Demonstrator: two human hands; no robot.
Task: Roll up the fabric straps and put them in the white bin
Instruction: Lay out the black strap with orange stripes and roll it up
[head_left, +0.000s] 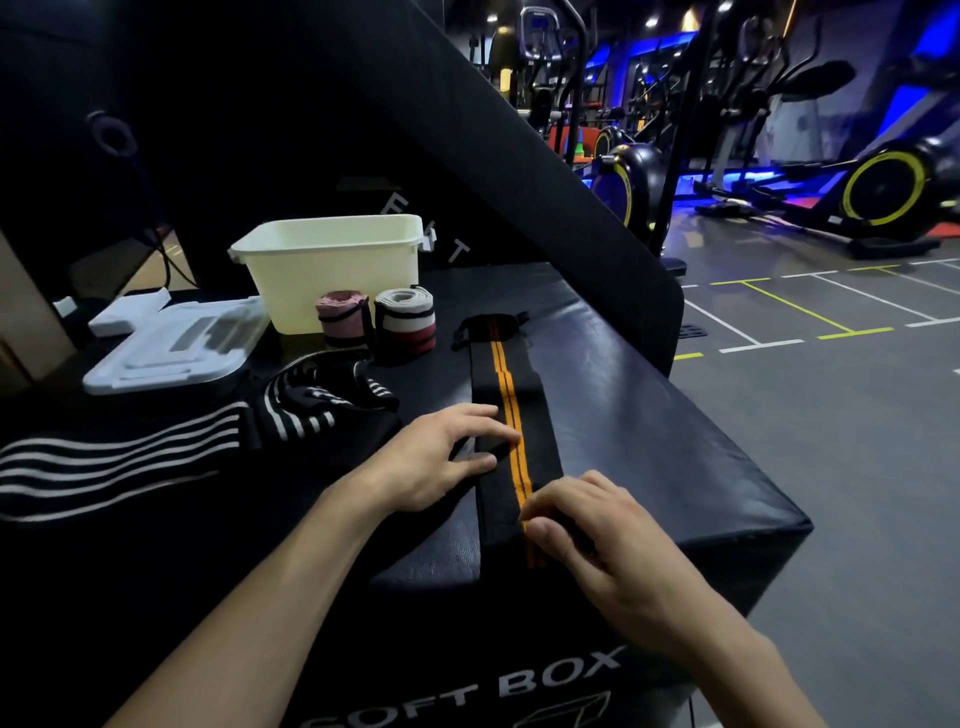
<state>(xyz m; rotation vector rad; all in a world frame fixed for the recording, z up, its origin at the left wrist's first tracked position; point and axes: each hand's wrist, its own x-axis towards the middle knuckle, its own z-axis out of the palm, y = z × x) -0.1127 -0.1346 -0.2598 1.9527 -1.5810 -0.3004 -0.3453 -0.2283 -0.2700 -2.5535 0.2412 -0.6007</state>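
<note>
A black strap with orange stripes (506, 395) lies flat and stretched out along the top of a black padded box (649, 415). My left hand (441, 457) presses on the strap's left edge with fingers spread. At the strap's near end, by the box's front edge, my right hand (587, 530) pinches the fabric. The white bin (332, 270) stands at the back. In front of it stand two rolled straps, one pink (343, 318) and one grey, white and red (405, 322). A black strap with white stripes (171, 441) lies loose at the left.
The bin's clear lid (176, 343) lies left of the bin. A tall black pad (519, 145) leans behind the box. The box's right edge drops to the gym floor (831, 441), where exercise bikes (883, 187) stand farther back.
</note>
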